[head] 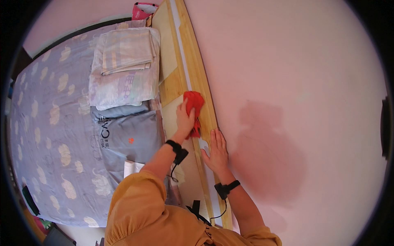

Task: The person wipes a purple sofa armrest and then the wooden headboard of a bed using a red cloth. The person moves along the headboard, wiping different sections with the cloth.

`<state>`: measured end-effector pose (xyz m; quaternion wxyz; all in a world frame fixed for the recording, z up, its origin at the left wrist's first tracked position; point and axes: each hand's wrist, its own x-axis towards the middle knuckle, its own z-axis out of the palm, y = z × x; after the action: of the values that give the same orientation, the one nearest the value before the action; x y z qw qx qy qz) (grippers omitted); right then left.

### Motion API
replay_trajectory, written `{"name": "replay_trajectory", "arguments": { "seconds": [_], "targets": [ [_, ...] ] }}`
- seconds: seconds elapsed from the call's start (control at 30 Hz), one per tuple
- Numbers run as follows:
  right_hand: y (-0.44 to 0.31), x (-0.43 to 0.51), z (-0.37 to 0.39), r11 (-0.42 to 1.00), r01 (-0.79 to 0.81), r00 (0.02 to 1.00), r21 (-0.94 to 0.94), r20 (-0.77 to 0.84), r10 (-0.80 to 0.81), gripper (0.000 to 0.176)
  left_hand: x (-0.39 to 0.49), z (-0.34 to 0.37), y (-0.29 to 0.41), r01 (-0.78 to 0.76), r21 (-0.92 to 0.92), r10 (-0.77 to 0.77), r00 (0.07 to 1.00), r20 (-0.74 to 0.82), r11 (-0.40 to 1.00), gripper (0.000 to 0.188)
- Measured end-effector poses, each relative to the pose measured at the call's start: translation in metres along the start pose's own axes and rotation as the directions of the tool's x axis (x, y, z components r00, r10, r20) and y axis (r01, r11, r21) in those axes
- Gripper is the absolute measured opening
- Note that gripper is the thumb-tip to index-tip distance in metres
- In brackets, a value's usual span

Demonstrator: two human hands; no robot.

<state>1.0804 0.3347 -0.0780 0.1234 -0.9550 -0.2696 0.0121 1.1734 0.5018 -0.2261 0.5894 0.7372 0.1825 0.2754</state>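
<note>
My left hand [185, 120] presses a crumpled red cloth [194, 101] onto the top of the wooden headboard [197, 66], over its white inset strip. Fingers and thumb are spread over the cloth's left side, and a loose end hangs down below the thumb. Nearer to me, my right hand [219, 151] lies flat along the headboard's wall-side edge, holding nothing. Its fingertips point away from me, close to the pink wall [292, 77]. Each wrist wears a black strap with a small box and a cable.
Left of the headboard is a bed with a purple-grey patterned sheet [55, 138]. On it lie a grey pillow [135, 135] with printing, another partly hidden beneath folded bedding [123, 86], and a white item [132, 167] by my left sleeve. A pink bag [142, 11] stands beyond.
</note>
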Motion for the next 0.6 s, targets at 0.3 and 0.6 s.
{"name": "replay_trajectory", "arguments": {
  "seconds": [0.3, 0.6],
  "targets": [
    [0.006, -0.003, 0.008, 1.000, -0.001, 1.000, 0.024, -0.028, 0.002, 0.086, 0.125, 0.014, -0.014, 0.063, 0.301, -0.042, 0.996, -0.074, 0.952, 0.059],
    [0.001, -0.002, 0.009, 0.999, -0.044, 0.999, -0.008, -0.006, 0.044, 0.087, -0.055, -0.031, -0.001, -0.060, 0.107, 0.043, 0.987, 0.158, 0.992, 0.057]
  ]
}}
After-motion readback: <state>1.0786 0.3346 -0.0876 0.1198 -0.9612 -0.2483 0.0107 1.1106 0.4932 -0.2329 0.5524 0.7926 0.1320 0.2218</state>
